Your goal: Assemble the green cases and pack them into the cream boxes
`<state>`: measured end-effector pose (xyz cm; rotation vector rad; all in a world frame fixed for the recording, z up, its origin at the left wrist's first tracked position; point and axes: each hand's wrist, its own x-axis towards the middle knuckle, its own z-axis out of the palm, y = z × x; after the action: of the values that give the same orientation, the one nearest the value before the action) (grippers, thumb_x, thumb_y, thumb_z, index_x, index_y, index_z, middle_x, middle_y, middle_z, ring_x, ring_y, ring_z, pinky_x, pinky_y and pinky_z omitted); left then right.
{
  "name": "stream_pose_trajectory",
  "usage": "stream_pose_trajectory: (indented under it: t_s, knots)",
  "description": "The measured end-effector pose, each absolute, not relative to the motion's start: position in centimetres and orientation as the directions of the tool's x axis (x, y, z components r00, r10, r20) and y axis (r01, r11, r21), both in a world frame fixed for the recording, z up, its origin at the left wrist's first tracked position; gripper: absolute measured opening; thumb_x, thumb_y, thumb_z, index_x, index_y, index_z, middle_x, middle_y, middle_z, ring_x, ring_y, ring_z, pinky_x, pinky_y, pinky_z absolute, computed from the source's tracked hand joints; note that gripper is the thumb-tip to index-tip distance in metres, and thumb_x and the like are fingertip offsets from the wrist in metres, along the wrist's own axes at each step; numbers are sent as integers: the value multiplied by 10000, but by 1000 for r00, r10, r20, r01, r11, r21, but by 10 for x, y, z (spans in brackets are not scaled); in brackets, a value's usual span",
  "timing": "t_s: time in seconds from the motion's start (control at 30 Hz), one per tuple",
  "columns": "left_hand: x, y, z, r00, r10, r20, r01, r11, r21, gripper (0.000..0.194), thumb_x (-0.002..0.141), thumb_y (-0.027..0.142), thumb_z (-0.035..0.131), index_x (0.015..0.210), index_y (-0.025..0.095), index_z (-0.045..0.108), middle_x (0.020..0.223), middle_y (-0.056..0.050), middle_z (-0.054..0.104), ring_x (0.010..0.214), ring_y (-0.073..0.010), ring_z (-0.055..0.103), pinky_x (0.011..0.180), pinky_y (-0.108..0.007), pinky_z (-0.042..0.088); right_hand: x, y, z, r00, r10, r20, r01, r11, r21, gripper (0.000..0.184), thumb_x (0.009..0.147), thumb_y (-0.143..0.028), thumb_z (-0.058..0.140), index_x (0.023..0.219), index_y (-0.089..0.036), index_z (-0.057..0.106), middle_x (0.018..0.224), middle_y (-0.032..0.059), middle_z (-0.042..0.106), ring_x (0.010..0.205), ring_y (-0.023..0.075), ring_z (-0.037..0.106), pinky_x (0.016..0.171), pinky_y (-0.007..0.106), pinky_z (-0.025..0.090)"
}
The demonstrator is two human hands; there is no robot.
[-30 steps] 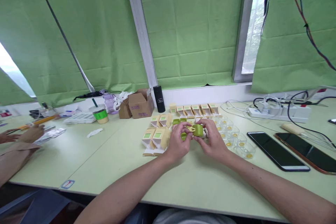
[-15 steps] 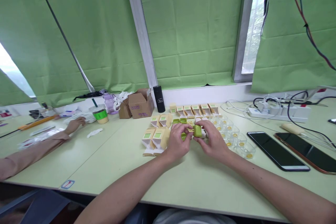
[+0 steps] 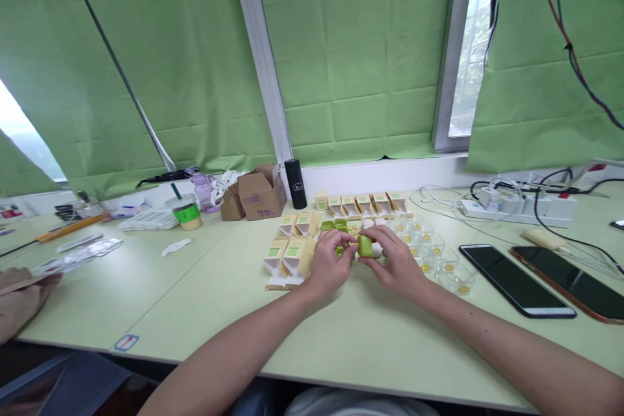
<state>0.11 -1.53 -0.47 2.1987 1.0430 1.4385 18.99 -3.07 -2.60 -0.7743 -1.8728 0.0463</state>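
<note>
My right hand (image 3: 397, 259) is closed around a small, rounded green case (image 3: 364, 246), thumb below and fingers above. My left hand (image 3: 332, 259) meets it from the left, its fingertips pinched on a tiny yellow piece (image 3: 353, 244) at the case's side. The piece's shape is mostly hidden by the fingers. Just behind my left hand lie other green cases (image 3: 334, 225), with small yellow pieces (image 3: 353, 230) beside them. Some white rounded cases (image 3: 374, 223) show partly behind my right hand.
Open cream boxes (image 3: 298, 252) stand left of my hands, with a row of boxes (image 3: 363, 207) behind. Clear cups (image 3: 448, 260) with yellow bits sit right, then two phones (image 3: 517, 281) and a power strip (image 3: 519, 210). A co-worker's hand (image 3: 24, 299) is at far left.
The green case has shifted slightly left and closer to my left fingertips, so less of the yellow piece shows. The co-worker's arm has drawn back from the white stack toward the table edge.
</note>
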Motion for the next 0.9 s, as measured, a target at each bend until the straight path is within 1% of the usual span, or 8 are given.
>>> stream_pose_trajectory:
  t_s: [0.17,0.27,0.33,0.4,0.5,0.63,0.77,0.9]
  knots:
    - [2,-13,-7,223,737,638,387,-667,636,43,893,185,677,862,205,700,803,-31,683,854,-209,637,784,-338,502,190,-31,-26,-224,551,804,479,780,-401,430,904,-192,697,1304,-278,562,1177,106,629,1041,286,643,864,467,595]
    - [1,-14,-7,221,739,636,358,-668,652,27,907,213,674,915,207,699,851,-41,690,849,-203,646,789,-341,526,187,-34,-23,-189,596,780,448,760,-471,438,899,-186,693,1305,-292,567,1198,98,625,986,262,657,830,449,614]
    - [0,-15,-6,230,730,643,333,-680,653,81,907,224,678,986,212,693,920,-52,691,879,-206,656,821,-353,546,185,-35,-21,-155,639,753,398,738,-545,438,900,-177,677,1306,-308,577,1237,90,611,987,245,667,803,419,630]
    - [-1,-16,-5,240,712,660,311,-700,642,190,896,236,699,1084,222,678,1012,-66,673,936,-213,665,883,-379,559,184,-36,-20,-131,679,722,343,714,-610,434,899,-164,654,1300,-321,595,1270,84,590,1016,234,671,779,385,642]
    - [-2,-16,-4,246,700,671,283,-714,641,313,910,287,708,1210,231,642,1157,-95,610,1040,-224,672,1001,-421,547,183,-37,-19,-115,705,700,300,696,-652,446,891,-144,629,1297,-330,621,1288,84,553,1047,228,667,769,365,652]
    - [-1,-14,-5,264,724,638,297,-690,660,327,951,353,677,1248,221,639,1193,-118,574,1211,-268,616,1097,-464,509,185,-39,-17,-169,680,713,292,726,-623,467,930,-199,629,1375,-338,603,1317,103,512,1100,244,652,808,392,659]
    - [-2,-13,-6,264,717,645,293,-697,655,329,956,345,672,1261,226,645,1226,-124,562,1303,-288,544,1115,-480,500,187,-42,-14,-216,632,745,357,761,-542,409,1020,-283,543,1422,-344,592,1313,111,521,1185,267,618,893,434,644]
    - [-3,-13,-4,309,696,649,270,-718,641,376,923,308,721,1287,250,651,1252,-120,564,1355,-295,487,1159,-500,459,188,-42,-15,-199,609,767,412,763,-499,487,990,-257,590,1465,-337,521,1339,116,524,1185,278,610,877,436,639]
